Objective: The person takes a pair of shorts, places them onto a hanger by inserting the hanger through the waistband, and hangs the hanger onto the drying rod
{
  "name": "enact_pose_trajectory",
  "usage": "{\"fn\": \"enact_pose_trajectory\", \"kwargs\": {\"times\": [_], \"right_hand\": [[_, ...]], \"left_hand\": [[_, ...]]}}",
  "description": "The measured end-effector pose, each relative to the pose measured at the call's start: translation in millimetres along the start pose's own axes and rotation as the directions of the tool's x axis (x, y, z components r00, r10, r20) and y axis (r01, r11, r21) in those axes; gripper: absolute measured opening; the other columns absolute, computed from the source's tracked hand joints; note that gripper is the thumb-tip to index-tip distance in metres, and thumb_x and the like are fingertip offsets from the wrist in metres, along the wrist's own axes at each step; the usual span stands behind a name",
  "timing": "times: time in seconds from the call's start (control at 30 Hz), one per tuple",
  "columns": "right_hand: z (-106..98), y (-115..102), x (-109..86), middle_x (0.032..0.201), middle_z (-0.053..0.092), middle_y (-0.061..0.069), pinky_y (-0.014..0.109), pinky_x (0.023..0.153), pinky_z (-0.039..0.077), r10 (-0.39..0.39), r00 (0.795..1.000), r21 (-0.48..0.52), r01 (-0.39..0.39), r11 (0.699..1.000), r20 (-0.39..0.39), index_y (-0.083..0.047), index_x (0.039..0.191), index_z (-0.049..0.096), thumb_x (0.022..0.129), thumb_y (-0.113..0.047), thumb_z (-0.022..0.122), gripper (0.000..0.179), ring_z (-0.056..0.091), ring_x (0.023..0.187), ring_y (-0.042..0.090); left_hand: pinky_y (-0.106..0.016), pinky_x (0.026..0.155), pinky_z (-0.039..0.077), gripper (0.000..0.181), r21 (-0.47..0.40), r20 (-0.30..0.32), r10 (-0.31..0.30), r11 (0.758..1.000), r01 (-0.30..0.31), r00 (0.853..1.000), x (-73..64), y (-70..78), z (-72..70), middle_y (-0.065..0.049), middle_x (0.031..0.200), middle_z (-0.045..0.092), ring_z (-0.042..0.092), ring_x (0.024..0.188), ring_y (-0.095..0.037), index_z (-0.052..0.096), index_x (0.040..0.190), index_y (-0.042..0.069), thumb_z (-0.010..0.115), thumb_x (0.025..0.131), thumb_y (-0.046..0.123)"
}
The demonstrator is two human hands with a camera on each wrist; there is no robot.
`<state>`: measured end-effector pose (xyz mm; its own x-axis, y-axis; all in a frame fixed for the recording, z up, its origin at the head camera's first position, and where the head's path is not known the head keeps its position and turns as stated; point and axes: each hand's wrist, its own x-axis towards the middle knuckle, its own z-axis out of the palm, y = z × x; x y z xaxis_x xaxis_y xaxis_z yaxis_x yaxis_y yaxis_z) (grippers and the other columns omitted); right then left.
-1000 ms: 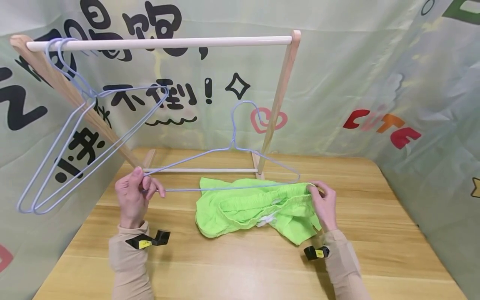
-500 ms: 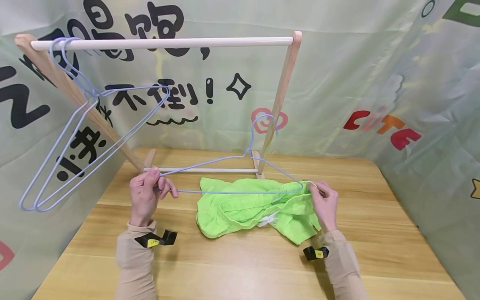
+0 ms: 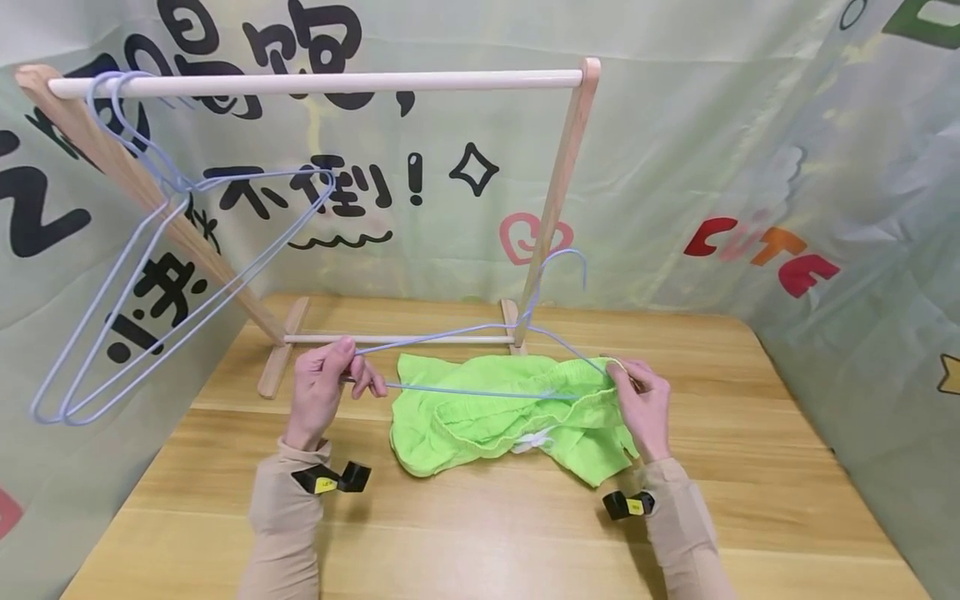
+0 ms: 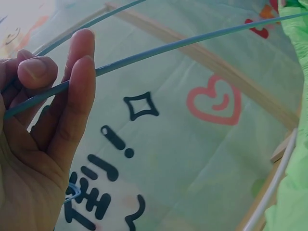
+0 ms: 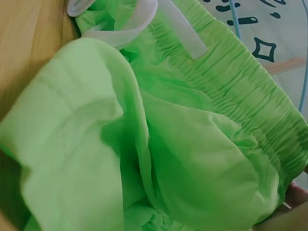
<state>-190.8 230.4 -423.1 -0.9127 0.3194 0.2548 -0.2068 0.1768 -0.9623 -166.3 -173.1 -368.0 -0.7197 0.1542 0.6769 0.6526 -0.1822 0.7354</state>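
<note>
My left hand (image 3: 326, 387) grips one end of a blue wire hanger (image 3: 480, 392), thumb and fingers about its corner. In the left wrist view, the lower wire crosses the fingers. Light green shorts (image 3: 457, 433) with a gathered elastic waistband and a white drawstring (image 3: 532, 440) lie on the table. My right hand (image 3: 645, 404) pinches the waistband at its right end and holds it raised. The hanger's far corner dips into the waistband opening, its tip hidden by the cloth. Only a bit of the right hand (image 5: 296, 202) shows in the right wrist view.
Behind the shorts stands a wooden rack with a white top rail (image 3: 337, 83) and a low crossbar (image 3: 435, 339). Two blue hangers (image 3: 180, 187) hang at the rail's left end. A printed cloth backdrop (image 3: 675, 150) surrounds the wooden table (image 3: 750, 467).
My left hand has moved right with the hanger, whose hook has shifted right and down. Its far corner has gone from over the shorts into the waistband. The right hand stays put.
</note>
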Motion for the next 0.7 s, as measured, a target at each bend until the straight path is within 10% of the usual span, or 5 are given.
{"fn": "enact_pose_trajectory", "kwargs": {"times": [0.7], "right_hand": [[3,-1,-0.4,0.077,0.070,-0.025,0.011,0.049,0.040,-0.023,0.999,0.011,0.023,1.000,-0.027,0.011,0.115,0.069,0.098,-0.007,0.063,0.025,0.051,0.057,-0.003]], "left_hand": [[-0.036,0.067,0.064,0.047,0.095,0.143,-0.196,0.978,0.184,0.970,2.2,-16.0,21.9,-0.016,0.061,0.059,0.077,0.080,-0.011,0.053,0.077,-0.006,0.028,0.111,0.014]]}}
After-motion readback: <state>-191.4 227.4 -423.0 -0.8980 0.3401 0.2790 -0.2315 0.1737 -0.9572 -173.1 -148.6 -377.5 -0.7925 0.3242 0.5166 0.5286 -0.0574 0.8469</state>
